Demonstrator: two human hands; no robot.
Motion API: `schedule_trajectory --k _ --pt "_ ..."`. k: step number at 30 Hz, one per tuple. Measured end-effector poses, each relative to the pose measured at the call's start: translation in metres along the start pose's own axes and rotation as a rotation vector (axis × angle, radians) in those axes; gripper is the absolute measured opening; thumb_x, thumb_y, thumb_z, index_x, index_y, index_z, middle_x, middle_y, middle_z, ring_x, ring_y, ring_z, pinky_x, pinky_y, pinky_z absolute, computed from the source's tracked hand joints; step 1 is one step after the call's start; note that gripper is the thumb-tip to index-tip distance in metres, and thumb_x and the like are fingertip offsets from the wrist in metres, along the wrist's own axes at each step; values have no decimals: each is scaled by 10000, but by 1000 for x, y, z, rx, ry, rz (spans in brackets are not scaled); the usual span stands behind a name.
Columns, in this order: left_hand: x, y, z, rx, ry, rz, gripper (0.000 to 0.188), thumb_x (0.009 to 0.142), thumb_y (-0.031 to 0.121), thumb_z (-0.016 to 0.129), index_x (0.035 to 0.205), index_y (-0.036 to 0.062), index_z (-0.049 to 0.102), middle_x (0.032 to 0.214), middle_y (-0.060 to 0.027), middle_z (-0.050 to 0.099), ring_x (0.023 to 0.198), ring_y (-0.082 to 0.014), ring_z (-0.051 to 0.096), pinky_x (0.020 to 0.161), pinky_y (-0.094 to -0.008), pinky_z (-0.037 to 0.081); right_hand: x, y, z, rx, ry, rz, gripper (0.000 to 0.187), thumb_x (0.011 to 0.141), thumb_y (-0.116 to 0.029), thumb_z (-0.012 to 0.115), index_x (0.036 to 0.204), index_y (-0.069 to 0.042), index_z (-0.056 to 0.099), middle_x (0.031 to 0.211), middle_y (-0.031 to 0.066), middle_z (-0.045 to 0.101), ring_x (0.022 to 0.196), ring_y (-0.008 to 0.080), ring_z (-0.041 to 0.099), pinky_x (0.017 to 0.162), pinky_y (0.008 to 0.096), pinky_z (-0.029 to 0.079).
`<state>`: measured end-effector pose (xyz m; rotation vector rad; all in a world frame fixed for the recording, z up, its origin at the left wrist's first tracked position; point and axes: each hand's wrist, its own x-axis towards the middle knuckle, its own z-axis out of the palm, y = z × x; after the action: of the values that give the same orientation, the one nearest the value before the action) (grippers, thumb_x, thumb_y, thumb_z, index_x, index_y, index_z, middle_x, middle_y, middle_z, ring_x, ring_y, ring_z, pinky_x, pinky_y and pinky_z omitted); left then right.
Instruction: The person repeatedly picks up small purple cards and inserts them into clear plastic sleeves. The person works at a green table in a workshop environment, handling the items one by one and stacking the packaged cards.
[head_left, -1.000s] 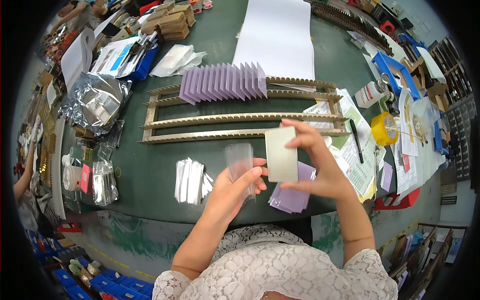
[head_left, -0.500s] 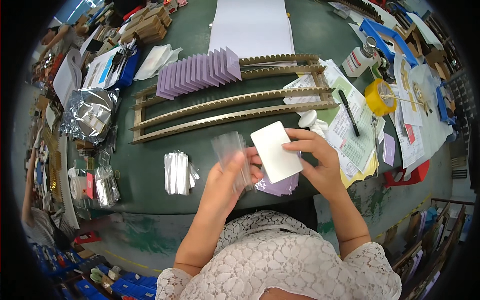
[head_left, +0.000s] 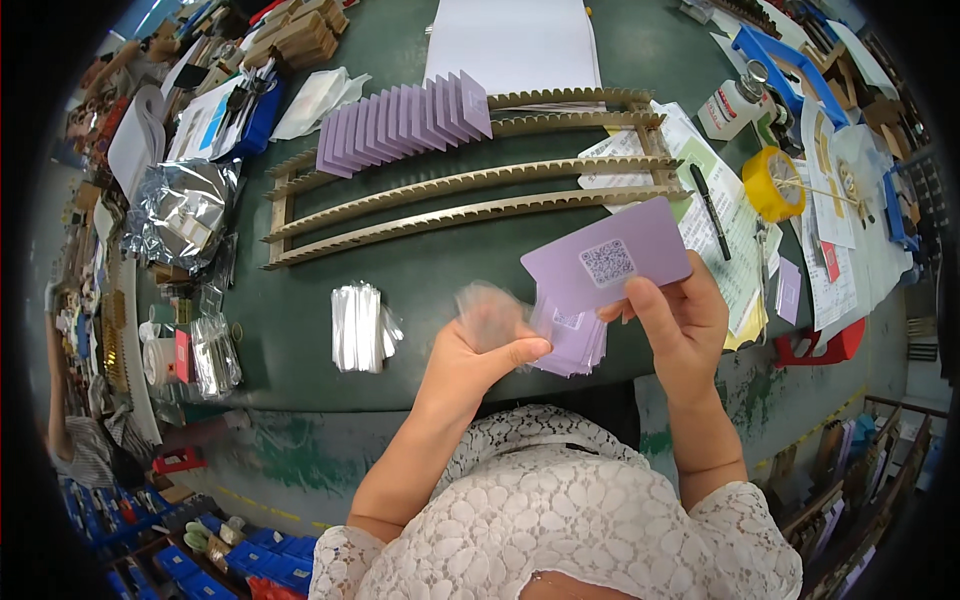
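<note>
My right hand (head_left: 675,325) pinches a purple card (head_left: 570,258) with a square printed code, holding it tilted above the table. In my left hand (head_left: 475,355), thumb against fingers, are clear plastic sleeves (head_left: 490,305), smeared by motion. Under and between the hands lies a pile of purple cards (head_left: 575,350), partly hidden. A stack of clear, shiny sleeves (head_left: 356,328) rests left of my left hand. Beyond the hands stands a long notched rack (head_left: 460,217), with several purple cards (head_left: 405,125) upright in its far left rails.
At the right are a black marker (head_left: 711,212) on papers, a roll of yellow tape (head_left: 773,184) and a white bottle (head_left: 730,108). A silvery plastic bag (head_left: 180,215) lies on the left. White sheets (head_left: 512,45) lie at the back. A person (head_left: 85,445) is at the far left.
My right hand has moved up and right; a purple printed face now shows where a white one did. The sleeves in my left hand have shifted, and the left thumb now points right.
</note>
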<state>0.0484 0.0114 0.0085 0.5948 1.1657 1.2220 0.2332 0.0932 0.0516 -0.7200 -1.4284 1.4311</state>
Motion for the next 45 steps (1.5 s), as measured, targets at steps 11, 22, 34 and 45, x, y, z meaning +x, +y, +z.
schedule_trajectory --k 11,22,34,45 --pt "-4 14 -5 -121 21 -69 209 824 157 698 969 19 634 882 -80 663 802 -142 625 697 -260 486 -2 17 -5 -155 -209 270 170 889 -114 605 999 14 579 773 47 639 687 86 610 596 224 452" --pt "9 15 2 -30 86 85 183 796 73 728 930 39 608 922 -44 647 791 -103 609 727 -242 472 4 15 1 -473 -363 62 386 852 -73 628 1236 -69 583 961 36 620 770 107 526 701 241 441" --pt "16 13 -43 -321 139 -24 302 893 190 633 1055 -55 561 814 -98 642 847 -245 661 778 -316 526 91 31 -10 -755 -341 -154 627 755 -145 740 1327 -113 484 1278 73 505 1164 216 483 952 336 395" --pt "-3 19 -57 -231 114 -1 265 893 143 605 1093 -25 559 921 -114 635 806 -197 639 714 -290 502 225 69 38 -724 -625 -245 841 671 -260 802 1396 -133 393 1398 100 384 1288 246 382 1089 394 301"
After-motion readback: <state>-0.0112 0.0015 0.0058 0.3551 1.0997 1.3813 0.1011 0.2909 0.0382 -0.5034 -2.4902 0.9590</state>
